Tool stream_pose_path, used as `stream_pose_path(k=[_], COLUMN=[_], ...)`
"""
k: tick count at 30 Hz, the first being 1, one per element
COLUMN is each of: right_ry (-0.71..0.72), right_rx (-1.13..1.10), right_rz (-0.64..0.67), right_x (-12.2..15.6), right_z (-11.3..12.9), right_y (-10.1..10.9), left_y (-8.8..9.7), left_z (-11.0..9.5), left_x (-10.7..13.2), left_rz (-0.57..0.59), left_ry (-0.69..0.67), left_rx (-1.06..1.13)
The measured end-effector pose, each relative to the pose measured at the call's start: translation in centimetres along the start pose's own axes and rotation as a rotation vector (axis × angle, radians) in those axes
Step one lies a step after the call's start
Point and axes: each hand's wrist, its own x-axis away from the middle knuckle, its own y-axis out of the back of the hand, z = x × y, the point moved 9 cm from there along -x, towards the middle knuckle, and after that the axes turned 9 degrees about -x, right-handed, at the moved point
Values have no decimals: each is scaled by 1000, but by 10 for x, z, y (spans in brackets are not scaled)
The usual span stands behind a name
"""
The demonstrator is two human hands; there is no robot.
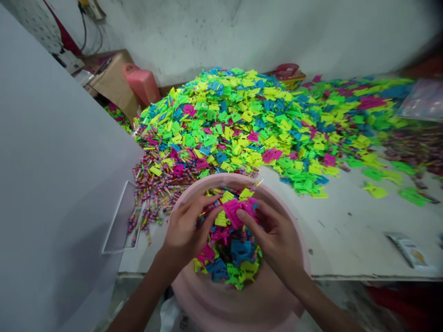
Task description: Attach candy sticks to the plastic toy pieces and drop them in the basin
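Over a pink plastic basin (221, 179) my left hand (188, 228) and my right hand (273, 242) work close together. My right hand pinches a magenta comb-shaped plastic piece (233, 212) between thumb and fingers. My left hand curls around a thin striped stick (209, 210) beside that piece, though its fingers partly hide the stick. Inside the basin lies a heap of magenta, blue, yellow and green plastic pieces (230, 253). Beyond it, a large mound of similar pieces (235, 124) covers the white table (349, 226).
Loose striped sticks (152, 196) spill beside a white rectangular frame (121, 216). A grey board (58, 161) stands at left. At the back are a pink container (140, 83), a cardboard box (110, 85) and a red bowl (287, 70). A foil sachet (408, 250) lies at right.
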Motion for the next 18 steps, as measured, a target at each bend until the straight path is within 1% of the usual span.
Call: stream_pose_path(k=[6, 10, 12, 16, 18], right_ry=[-20, 12, 24, -40, -78], right_rx=[-104, -35, -6, -54, -90], right_rz=[12, -6, -16, -54, -74], right_x=[2, 5, 7, 8, 8], right_z=[1, 2, 1, -9, -11], right_y=[-6, -6, -5, -7, -8], left_y=[-2, -6, -7, -15, -18], left_z=[0, 5, 7, 14, 12], left_x=[-2, -3, -2, 0, 3], left_rz=[78, 133, 140, 155, 141], left_ry=[-36, -14, 14, 49, 2], left_rx=[25, 62, 67, 61, 23])
